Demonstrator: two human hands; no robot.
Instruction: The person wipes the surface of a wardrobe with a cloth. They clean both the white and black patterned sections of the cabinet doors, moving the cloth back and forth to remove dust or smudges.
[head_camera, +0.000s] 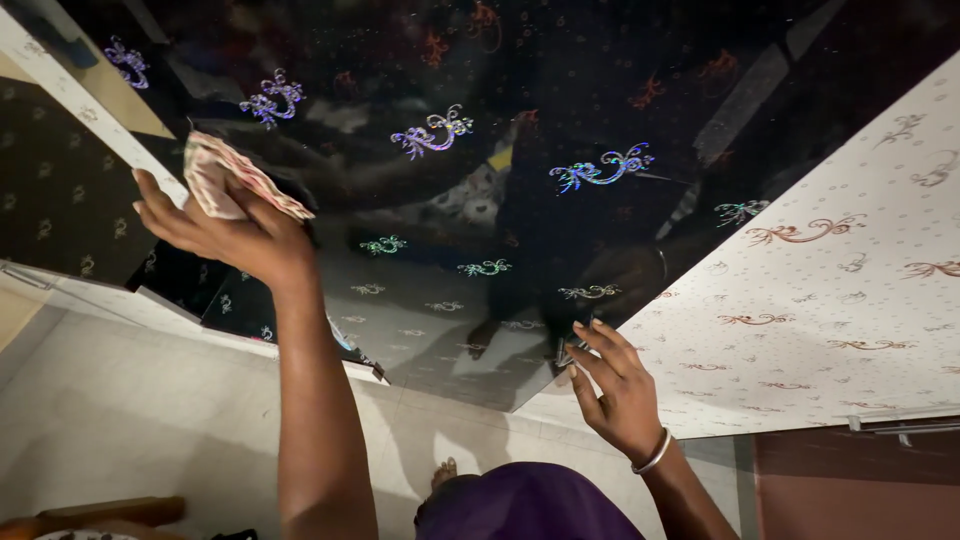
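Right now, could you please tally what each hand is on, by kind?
Cloths: 1, a crumpled cloth in the left hand.
Glossy black door panels: 1, the black panel, touched by the right hand.
Total: 2

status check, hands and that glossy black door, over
Left hand presses cloth on black door. Right hand touches its lower edge. Nothing in the way.

Single head-worn view, close, facing a glossy black cabinet door (520, 200)

Two hands (225, 235), one cloth (225, 180)
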